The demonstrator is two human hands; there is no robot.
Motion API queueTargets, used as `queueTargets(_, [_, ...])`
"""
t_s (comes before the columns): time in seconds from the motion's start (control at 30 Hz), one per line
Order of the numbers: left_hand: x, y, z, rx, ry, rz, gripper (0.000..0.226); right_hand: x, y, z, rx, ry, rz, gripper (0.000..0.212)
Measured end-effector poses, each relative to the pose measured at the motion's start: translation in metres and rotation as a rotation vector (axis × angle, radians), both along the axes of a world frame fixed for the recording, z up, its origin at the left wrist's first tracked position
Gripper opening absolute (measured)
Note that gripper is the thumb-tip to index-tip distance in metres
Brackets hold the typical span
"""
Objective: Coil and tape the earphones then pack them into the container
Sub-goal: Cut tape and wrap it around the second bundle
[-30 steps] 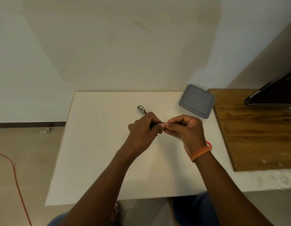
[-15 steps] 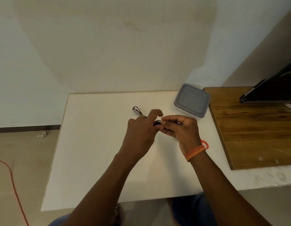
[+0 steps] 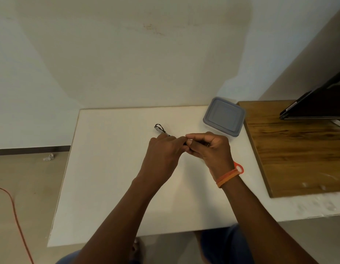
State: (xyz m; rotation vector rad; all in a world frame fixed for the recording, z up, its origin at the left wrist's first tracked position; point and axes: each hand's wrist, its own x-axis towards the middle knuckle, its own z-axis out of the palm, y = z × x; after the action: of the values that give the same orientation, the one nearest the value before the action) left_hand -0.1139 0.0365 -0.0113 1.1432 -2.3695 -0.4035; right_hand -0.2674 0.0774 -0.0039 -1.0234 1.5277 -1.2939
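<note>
Over the middle of the white rectangular surface [image 3: 112,168], the left hand [image 3: 163,151] and the right hand [image 3: 209,147] meet fingertip to fingertip, both pinching the thin black coiled earphones [image 3: 160,128], whose looped end sticks out to the far left of the left hand. The grey square lidded plastic container [image 3: 224,116] sits closed at the far right of the surface, just beside a brown wooden board [image 3: 291,149].
</note>
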Motion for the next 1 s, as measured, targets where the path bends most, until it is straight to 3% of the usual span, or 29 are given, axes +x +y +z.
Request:
queueTargets(0.3, [0.006, -0.001, 0.004, 0.213, -0.055, -0.077, 0.023, -0.008, -0.001, 0.006, -0.11, 0.345, 0.096, 0.014])
queueTargets(0.57, [0.02, -0.005, 0.014, 0.724, 0.066, -0.099, 0.015, -0.006, -0.002, 0.009, -0.103, 0.373, 0.164, 0.01])
queueTargets(0.63, [0.022, -0.004, 0.015, 0.686, 0.025, -0.104, 0.014, -0.007, -0.002, 0.009, -0.078, 0.365, 0.209, 0.013])
queueTargets(0.73, [0.017, 0.0, 0.015, 0.441, -0.115, -0.072, 0.014, -0.008, -0.003, 0.007, -0.014, 0.306, 0.216, 0.013])
queueTargets(0.87, [0.016, 0.004, 0.009, 0.085, -0.208, -0.053, 0.015, -0.011, -0.003, 0.01, 0.106, 0.061, 0.212, 0.014])
queueTargets(1.0, [0.013, 0.005, 0.014, 0.194, -0.105, -0.063, 0.015, -0.012, -0.001, 0.017, 0.137, -0.102, 0.22, 0.012])
